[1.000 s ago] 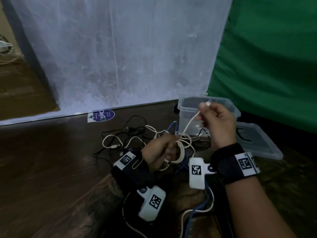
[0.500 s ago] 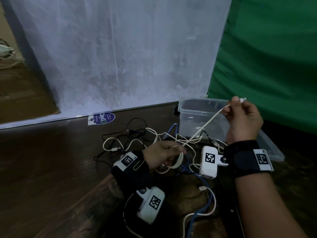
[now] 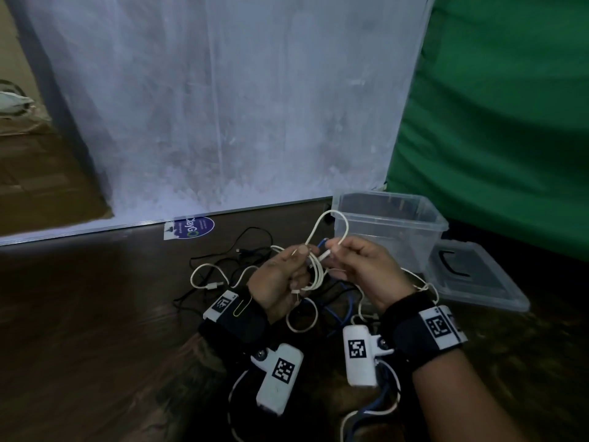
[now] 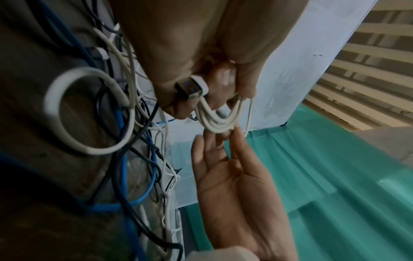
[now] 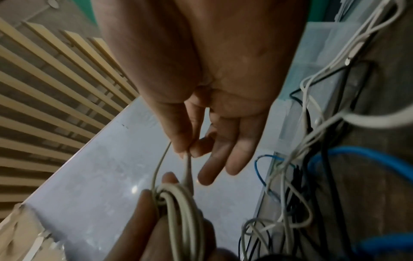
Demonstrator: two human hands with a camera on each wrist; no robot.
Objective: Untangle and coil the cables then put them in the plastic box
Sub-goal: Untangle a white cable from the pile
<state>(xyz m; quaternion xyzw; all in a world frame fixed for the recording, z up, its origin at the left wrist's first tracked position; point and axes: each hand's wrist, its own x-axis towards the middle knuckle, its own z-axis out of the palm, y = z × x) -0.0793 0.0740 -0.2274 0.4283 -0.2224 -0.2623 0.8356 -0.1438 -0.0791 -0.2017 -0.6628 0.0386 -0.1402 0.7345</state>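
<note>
Clear plastic box (image 3: 411, 237), lid (image 3: 478, 282) beside

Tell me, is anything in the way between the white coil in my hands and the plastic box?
Nothing visible blocks it. The white coil sits in the left hand, the right hand pinching its end. The plastic box stands lidless just beyond, its lid beside it.

Left hand (image 3: 280, 282) raised, fingers curled in a grip round a coiled white cable (image 3: 314, 272). Right hand (image 3: 366, 269) close beside, thumb and forefinger pinching the cable's end; other fingers extended.
</note>
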